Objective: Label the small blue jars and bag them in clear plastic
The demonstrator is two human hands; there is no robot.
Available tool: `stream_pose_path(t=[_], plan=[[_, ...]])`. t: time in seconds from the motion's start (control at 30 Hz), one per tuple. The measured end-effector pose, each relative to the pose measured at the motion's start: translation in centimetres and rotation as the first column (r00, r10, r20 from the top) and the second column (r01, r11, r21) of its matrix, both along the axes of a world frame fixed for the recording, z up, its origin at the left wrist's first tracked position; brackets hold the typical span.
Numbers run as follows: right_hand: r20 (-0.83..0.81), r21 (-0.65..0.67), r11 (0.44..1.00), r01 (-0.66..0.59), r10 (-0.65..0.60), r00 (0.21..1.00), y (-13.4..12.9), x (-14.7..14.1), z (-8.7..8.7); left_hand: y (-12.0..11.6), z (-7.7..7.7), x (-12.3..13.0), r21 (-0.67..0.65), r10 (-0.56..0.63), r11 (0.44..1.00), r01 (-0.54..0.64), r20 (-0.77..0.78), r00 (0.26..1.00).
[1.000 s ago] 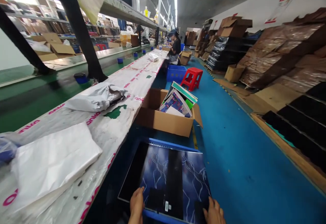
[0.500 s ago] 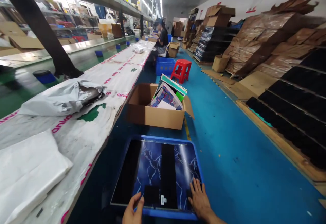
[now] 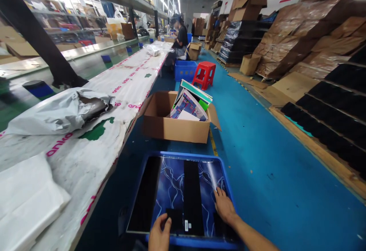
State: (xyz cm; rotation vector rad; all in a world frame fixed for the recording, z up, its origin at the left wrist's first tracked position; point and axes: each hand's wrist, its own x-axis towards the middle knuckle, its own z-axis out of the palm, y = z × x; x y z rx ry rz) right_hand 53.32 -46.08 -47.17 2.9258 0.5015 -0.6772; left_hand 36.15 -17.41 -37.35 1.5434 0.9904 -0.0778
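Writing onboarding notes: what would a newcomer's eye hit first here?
The panel with pale lightning-like streaks, in the blue tub at bottom centre, right hand on it, left hand at its near edge. Then the red stool on the blue floor, beyond the open carton.

Wide lane right of the tub (image 3: pixel 227 175), over the floor (image 3: pixel 265 182); pallet (image 3: pixel 323 159) bounds its far side. Table edge (image 3: pixel 107 180) blocks left. Ahead, narrow gap, then carton (image 3: pixel 183 131): drop-in room at its left, books (image 3: pixel 188 104) stick up at right, right flap (image 3: pixel 215 117) juts out. Stool (image 3: pixel 204 75) stands behind. Room between left hand (image 3: pixel 161 232) and right hand (image 3: pixel 224 205).
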Motion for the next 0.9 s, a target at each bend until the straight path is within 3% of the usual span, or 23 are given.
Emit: stream_pose_path(t=[0.17, 0.3, 0.47, 0.6, 0.77, 0.83, 0.9], plan=[[0.013, 0.004, 0.997, 0.073, -0.073, 0.997, 2.5, 5.5, -0.4, -0.3, -0.7, 0.4, 0.020, -0.015, 1.000, 0.015, -0.009, 1.000], [-0.063, -0.038, 0.991, 0.130, -0.132, 0.989, 3.9, 7.6, -1.8, -1.1, -1.1, -0.9, 0.051, 0.013, 0.999, -0.014, 0.020, 1.000], [-0.123, -0.100, 0.982, 0.158, -0.170, 0.978, 4.6, 7.2, -3.5, -1.8, -1.5, -1.4, 0.086, 0.060, 0.994, -0.061, 0.019, 0.998], [-0.117, -0.113, 0.983, 0.142, -0.155, 0.981, 4.6, 6.7, -3.8, -2.0, -1.6, -1.0, 0.091, 0.069, 0.993, -0.071, 0.022, 0.997], [-0.115, -0.127, 0.979, 0.162, -0.177, 0.978, 5.4, 6.8, -2.4, -2.1, -0.9, -1.2, 0.100, 0.077, 0.992, -0.082, 0.045, 0.996], [-0.110, -0.107, 0.985, 0.138, -0.149, 0.983, 7.1, 6.3, -1.5, -2.3, -0.3, -1.1, 0.109, 0.081, 0.990, -0.087, 0.058, 0.995], [-0.101, -0.035, 0.999, 0.040, -0.043, 0.994, 10.2, 5.0, -0.7, -2.7, 0.5, -1.2, 0.139, 0.074, 0.987, -0.086, 0.088, 0.993]])
